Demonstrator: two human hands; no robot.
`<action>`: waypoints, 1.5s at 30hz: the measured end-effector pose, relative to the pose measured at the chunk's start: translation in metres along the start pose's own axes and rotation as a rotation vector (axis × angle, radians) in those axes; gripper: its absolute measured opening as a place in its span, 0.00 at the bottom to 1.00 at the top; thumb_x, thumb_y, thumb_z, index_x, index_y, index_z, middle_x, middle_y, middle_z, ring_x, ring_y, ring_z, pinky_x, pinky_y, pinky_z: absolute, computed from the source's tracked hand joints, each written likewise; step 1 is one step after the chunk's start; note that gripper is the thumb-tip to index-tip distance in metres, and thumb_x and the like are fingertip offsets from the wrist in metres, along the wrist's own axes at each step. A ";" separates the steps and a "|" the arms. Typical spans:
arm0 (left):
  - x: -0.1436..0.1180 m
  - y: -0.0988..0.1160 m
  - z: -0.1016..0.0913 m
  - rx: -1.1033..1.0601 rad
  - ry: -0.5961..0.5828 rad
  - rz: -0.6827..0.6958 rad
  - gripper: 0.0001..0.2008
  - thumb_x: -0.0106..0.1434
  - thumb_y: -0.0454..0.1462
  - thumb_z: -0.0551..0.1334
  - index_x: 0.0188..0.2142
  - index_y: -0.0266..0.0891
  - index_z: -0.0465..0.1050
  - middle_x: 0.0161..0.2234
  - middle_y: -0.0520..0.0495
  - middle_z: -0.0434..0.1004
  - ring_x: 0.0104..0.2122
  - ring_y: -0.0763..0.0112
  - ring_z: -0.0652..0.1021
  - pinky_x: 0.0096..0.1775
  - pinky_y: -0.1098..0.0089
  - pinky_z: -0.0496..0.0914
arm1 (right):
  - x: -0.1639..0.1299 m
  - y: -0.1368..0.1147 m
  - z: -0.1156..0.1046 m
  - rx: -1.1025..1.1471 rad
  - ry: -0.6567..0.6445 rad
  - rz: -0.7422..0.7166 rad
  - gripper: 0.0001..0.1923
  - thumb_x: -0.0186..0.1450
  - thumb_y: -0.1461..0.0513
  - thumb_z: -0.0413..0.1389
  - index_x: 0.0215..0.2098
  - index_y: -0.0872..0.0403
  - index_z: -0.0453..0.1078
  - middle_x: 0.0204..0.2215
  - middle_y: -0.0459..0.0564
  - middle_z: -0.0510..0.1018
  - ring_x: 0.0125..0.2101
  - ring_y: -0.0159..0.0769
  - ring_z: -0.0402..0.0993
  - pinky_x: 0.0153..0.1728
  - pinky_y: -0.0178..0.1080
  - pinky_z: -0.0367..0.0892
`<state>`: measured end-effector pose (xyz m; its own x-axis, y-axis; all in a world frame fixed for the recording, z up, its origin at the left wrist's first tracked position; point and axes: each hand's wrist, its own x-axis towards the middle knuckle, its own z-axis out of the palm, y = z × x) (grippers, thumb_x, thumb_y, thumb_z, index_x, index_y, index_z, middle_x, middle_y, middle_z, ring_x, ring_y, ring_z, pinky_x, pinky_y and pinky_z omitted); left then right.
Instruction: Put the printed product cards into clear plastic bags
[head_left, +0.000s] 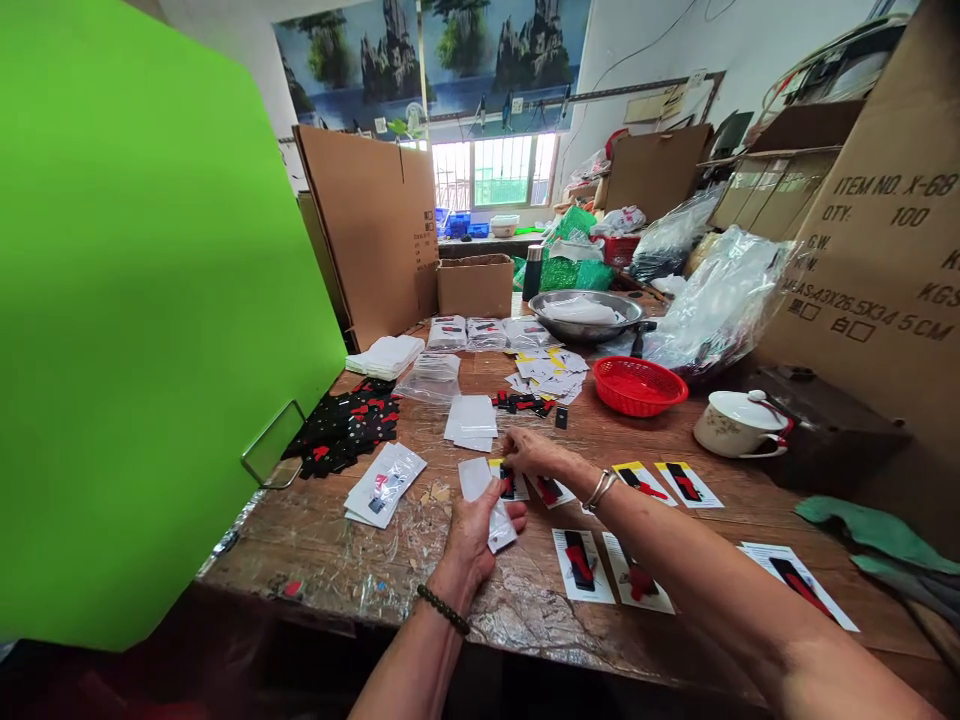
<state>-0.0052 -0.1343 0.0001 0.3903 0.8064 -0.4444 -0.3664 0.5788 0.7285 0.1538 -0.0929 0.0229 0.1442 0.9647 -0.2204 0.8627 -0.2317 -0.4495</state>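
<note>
Small clear bag lies on the counter under the left hand, grip pressing it flat, fingers on its mouth. Right hand just beyond the bag pinches a printed card at the bag's opening. Looks like the card-into-bag step; next needs the mouth held open and the card slid in straight. More cards right of the bag, filled bags left, red basket farther back.

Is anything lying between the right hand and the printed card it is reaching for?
Nothing visible does. The right hand already has its fingertips on the printed card, right beside the clear sleeve under the left hand.
</note>
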 end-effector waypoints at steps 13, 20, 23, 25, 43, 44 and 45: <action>-0.003 -0.002 0.001 0.013 0.001 0.026 0.14 0.58 0.37 0.68 0.41 0.31 0.72 0.28 0.44 0.80 0.21 0.68 0.79 0.25 0.69 0.76 | 0.005 -0.022 -0.008 0.063 -0.073 0.024 0.11 0.55 0.74 0.56 0.19 0.56 0.69 0.14 0.45 0.68 0.20 0.31 0.67 0.19 0.30 0.55; -0.004 -0.001 0.000 -0.033 0.023 0.006 0.12 0.59 0.34 0.67 0.42 0.33 0.72 0.34 0.43 0.81 0.22 0.69 0.80 0.25 0.69 0.76 | 0.002 -0.018 -0.011 0.308 -0.133 0.074 0.13 0.43 0.75 0.63 0.25 0.56 0.71 0.12 0.36 0.66 0.15 0.26 0.60 0.16 0.28 0.55; -0.007 0.005 -0.009 -0.164 0.010 -0.024 0.06 0.61 0.34 0.65 0.38 0.32 0.72 0.33 0.42 0.80 0.25 0.67 0.81 0.29 0.67 0.77 | -0.009 -0.010 -0.015 0.485 -0.137 0.082 0.11 0.45 0.71 0.65 0.25 0.55 0.70 0.12 0.38 0.69 0.15 0.27 0.63 0.17 0.28 0.58; -0.010 0.013 -0.016 -0.286 0.033 -0.013 0.04 0.63 0.33 0.62 0.34 0.32 0.72 0.31 0.42 0.80 0.28 0.66 0.82 0.34 0.65 0.78 | -0.027 -0.005 -0.014 0.619 -0.131 0.061 0.10 0.48 0.65 0.66 0.26 0.55 0.70 0.16 0.42 0.73 0.17 0.29 0.68 0.19 0.29 0.62; -0.049 0.022 -0.023 -0.516 0.132 0.353 0.06 0.65 0.36 0.61 0.37 0.34 0.74 0.34 0.44 0.81 0.32 0.67 0.82 0.44 0.62 0.76 | -0.137 -0.058 0.082 1.800 0.148 0.177 0.26 0.34 0.57 0.77 0.28 0.55 0.74 0.27 0.48 0.82 0.27 0.36 0.77 0.25 0.34 0.76; -0.050 0.022 -0.023 -0.510 0.125 0.366 0.07 0.65 0.37 0.62 0.38 0.34 0.74 0.34 0.44 0.81 0.33 0.67 0.82 0.45 0.61 0.76 | -0.137 -0.061 0.085 1.828 0.178 0.183 0.26 0.33 0.57 0.77 0.28 0.55 0.74 0.28 0.47 0.82 0.28 0.37 0.78 0.26 0.35 0.77; -0.051 0.022 -0.023 -0.503 0.117 0.378 0.07 0.64 0.37 0.63 0.39 0.34 0.74 0.35 0.44 0.81 0.33 0.66 0.82 0.45 0.61 0.76 | -0.138 -0.064 0.088 1.859 0.207 0.190 0.26 0.33 0.58 0.77 0.27 0.55 0.74 0.28 0.47 0.82 0.28 0.37 0.78 0.27 0.36 0.77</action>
<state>-0.0523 -0.1597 0.0270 0.0725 0.9574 -0.2794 -0.8236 0.2154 0.5246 0.0359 -0.2218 0.0062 0.3331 0.8783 -0.3429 -0.7056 -0.0091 -0.7086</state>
